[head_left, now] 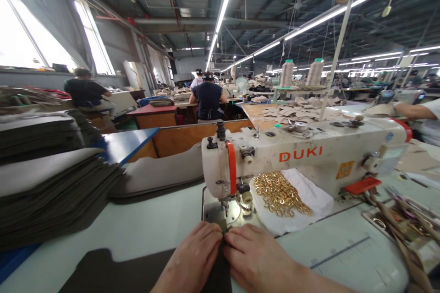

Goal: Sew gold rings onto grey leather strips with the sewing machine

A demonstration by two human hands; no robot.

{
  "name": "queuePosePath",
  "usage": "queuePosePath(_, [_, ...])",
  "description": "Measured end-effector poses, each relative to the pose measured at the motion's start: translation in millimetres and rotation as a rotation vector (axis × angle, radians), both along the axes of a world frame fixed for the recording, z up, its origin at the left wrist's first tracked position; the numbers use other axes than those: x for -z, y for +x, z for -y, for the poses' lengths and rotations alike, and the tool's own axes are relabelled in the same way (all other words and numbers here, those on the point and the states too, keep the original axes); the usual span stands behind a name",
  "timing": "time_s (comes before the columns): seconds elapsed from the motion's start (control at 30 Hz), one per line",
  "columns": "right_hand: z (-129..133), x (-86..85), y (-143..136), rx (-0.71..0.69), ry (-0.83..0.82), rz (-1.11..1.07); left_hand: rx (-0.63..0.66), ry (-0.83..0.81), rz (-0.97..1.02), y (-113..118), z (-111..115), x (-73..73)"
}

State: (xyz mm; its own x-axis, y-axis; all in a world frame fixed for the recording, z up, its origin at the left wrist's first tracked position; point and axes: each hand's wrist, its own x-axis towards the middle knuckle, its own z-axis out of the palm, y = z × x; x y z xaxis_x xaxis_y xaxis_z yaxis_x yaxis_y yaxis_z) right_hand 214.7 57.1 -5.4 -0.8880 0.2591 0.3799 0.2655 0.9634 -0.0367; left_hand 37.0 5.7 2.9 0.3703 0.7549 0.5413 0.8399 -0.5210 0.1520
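Side by side just in front of the needle area (226,205) of a white sewing machine (330,178) are my left hand (195,254) and my right hand (252,254). Both are closed, fingertips pinching a dark grey-brown fabric piece (123,272). Its near end reaches under the machine head, while the rest spreads left across the table. My fingers partly hide the pinched edge. Behind my right hand, a pile of gold metal rings (280,192) lies on a white sheet (311,190) beneath the machine arm.
Tall stacks of cut dark pieces (51,197) stand at the left, and a curved grey stack (158,171) sits behind. At the right are a tray of straps and small parts (405,224) and a printed ruler (343,254). Co-workers (209,98) sit farther off.
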Motion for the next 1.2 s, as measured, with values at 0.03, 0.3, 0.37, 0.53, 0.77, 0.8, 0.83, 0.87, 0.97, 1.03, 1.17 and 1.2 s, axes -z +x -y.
queuePosePath(0.03, [0.0,1.5,-0.5,-0.001,0.013,-0.002,0.0,-0.001,0.001,0.0,0.7,-0.4])
queuePosePath(0.3, [-2.4,6.2,0.1,-0.025,0.133,0.025,0.003,0.033,0.017,-4.6,1.5,1.4])
queuePosePath(0.37, [-6.6,6.2,0.3,-0.027,0.148,0.042,0.004,0.039,0.031,-4.3,-1.8,0.7])
queuePosePath(0.53, [-21.3,6.0,0.0,-0.018,0.149,0.084,-0.004,-0.007,0.02,-2.1,-16.7,-1.2])
queuePosePath(0.77, [-34.9,6.7,-4.3,0.022,0.098,0.065,0.031,0.073,0.027,-7.4,-37.9,2.4])
queuePosePath(0.8, [-36.2,7.0,-4.5,0.022,0.086,0.057,0.036,0.094,0.017,-8.2,-39.8,3.0])
queuePosePath(0.83, [-37.3,7.4,-4.6,0.023,0.075,0.048,0.036,0.112,0.008,-8.9,-41.5,3.4])
queuePosePath(0.87, [-38.4,7.9,-4.6,0.025,0.065,0.041,0.037,0.125,0.001,-9.5,-43.0,3.7])
queuePosePath(0.97, [-41.2,9.0,-5.0,0.042,0.05,0.04,0.035,0.137,0.012,-10.9,-46.8,4.1])
queuePosePath(1.03, [-42.6,9.3,-6.1,0.052,0.051,0.051,0.038,0.124,0.031,-12.1,-48.7,4.1])
queuePosePath(1.17, [-43.9,8.0,-8.1,0.057,0.071,0.071,0.035,0.102,0.061,-14.3,-51.0,4.8])
queuePosePath(1.2, [-43.9,7.2,-8.3,0.06,0.075,0.071,0.039,0.106,0.062,-14.7,-51.4,4.9])
